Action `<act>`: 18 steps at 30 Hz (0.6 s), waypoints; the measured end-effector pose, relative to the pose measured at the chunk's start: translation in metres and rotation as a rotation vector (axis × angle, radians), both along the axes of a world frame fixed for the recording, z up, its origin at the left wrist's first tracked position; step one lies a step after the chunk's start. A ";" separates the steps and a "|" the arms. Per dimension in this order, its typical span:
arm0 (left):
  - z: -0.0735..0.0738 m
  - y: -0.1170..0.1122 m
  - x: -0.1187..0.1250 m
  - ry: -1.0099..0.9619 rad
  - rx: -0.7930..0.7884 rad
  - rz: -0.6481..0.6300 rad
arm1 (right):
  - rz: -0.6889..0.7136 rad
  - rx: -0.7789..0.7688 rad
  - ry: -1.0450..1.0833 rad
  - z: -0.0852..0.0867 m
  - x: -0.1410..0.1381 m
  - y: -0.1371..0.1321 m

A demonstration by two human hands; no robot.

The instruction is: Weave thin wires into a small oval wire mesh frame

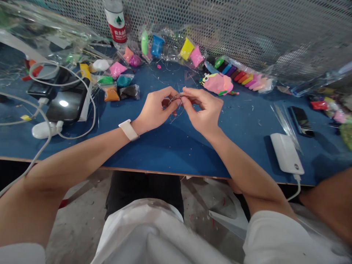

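Observation:
A thin, twisted piece of wire (173, 116) is pinched between both my hands above the blue table. My left hand (158, 108), with a pale band (128, 129) on its wrist, closes thumb and forefinger on one side of the wire. Opposite it, the fingertips of my right hand (203, 108) grip the wire as well, close against the left fingertips. Fingers cover much of the wire, so its full shape is hidden. Just behind my right hand lies a pink modelling-clay figure (217, 83) with a googly eye and green parts.
Packets of coloured clay (111, 92) and a water bottle (115, 25) line the back, before a perforated metal screen (220, 25). Phones and cables (66, 102) crowd the left. A white power bank (286, 153) and a dark phone (301, 121) lie right, near another person's arm (330, 203).

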State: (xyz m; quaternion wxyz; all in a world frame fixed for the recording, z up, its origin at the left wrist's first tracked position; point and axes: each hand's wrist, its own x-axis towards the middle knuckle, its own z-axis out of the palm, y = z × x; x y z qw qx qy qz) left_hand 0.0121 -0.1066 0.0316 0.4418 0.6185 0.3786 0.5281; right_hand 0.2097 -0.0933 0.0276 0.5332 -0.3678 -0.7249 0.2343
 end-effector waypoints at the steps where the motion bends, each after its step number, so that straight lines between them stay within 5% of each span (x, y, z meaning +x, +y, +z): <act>1: 0.000 0.000 0.000 -0.001 0.010 0.000 | -0.002 -0.004 -0.021 0.002 0.001 0.000; 18: 0.004 0.002 -0.004 -0.008 -0.026 0.055 | 0.103 -0.112 0.001 0.005 0.003 0.012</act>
